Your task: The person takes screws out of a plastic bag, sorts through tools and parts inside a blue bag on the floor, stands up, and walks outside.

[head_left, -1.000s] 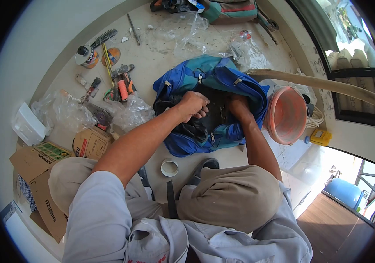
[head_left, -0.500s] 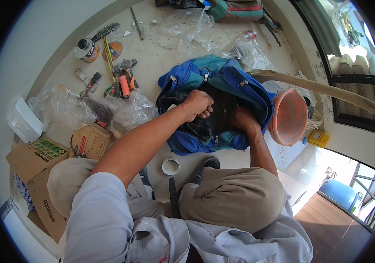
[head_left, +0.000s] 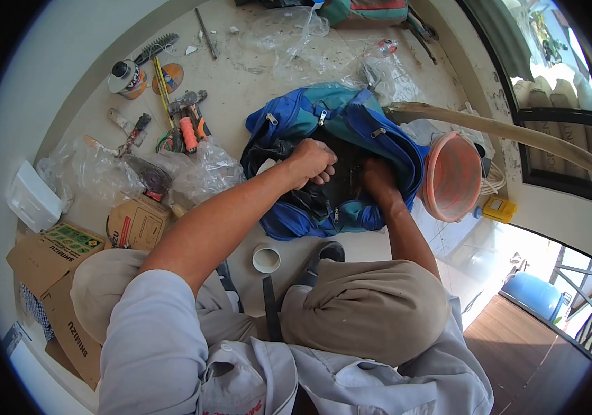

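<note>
The step in hand looks like a search or sorting inside the open blue and teal bag [head_left: 361,119], which sits on the floor [head_left: 258,79] in front of the person's knees. The 2 hands are apart: the left hand [head_left: 312,164] is curled above the opening, near the black plastic [head_left: 314,199], and whether it pinches anything cannot be told; the right hand [head_left: 380,180] reaches down inside at the other side, its fingers lost in shadow, so its grip cannot be told either. As a judgement, any deeper reach calls for the bag's mouth held wide and the loose plastic kept aside, with the right wrist clear of the zipped edge and the orange bucket [head_left: 448,166] just beside the bag left unknocked
</note>
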{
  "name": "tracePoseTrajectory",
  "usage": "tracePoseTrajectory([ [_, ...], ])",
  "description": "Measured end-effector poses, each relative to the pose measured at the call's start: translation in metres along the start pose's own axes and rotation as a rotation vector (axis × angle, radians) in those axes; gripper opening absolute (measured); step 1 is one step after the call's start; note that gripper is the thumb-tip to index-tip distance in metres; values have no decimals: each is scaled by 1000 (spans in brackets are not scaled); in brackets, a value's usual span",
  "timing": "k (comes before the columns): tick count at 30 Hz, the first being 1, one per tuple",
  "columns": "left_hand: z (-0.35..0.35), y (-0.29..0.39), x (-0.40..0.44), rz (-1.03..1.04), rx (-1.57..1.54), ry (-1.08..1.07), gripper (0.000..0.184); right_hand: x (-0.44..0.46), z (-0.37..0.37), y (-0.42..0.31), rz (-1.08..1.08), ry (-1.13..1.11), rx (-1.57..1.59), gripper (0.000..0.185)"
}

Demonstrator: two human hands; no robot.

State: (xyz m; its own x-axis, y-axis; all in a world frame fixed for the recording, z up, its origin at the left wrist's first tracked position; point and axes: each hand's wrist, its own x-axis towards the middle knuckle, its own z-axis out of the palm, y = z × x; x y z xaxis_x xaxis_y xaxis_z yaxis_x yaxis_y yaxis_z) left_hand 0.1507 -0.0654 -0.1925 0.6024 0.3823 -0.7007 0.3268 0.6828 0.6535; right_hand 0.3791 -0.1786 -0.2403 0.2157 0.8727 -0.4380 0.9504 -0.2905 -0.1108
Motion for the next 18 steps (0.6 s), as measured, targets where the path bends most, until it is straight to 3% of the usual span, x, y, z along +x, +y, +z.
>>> tracePoseTrajectory([
  [11, -1, -3, -2, 1, 2, 1, 15, -8, -17, -15, -96, 56, 88, 31],
  [14, 1, -2, -3, 0, 16, -2, 17, -5, -5, -4, -95, 178, 198, 30],
  [18, 2, -4, -1, -15, -46, -42, 29, -4, -15, -4, -36, 174, 508, 26],
])
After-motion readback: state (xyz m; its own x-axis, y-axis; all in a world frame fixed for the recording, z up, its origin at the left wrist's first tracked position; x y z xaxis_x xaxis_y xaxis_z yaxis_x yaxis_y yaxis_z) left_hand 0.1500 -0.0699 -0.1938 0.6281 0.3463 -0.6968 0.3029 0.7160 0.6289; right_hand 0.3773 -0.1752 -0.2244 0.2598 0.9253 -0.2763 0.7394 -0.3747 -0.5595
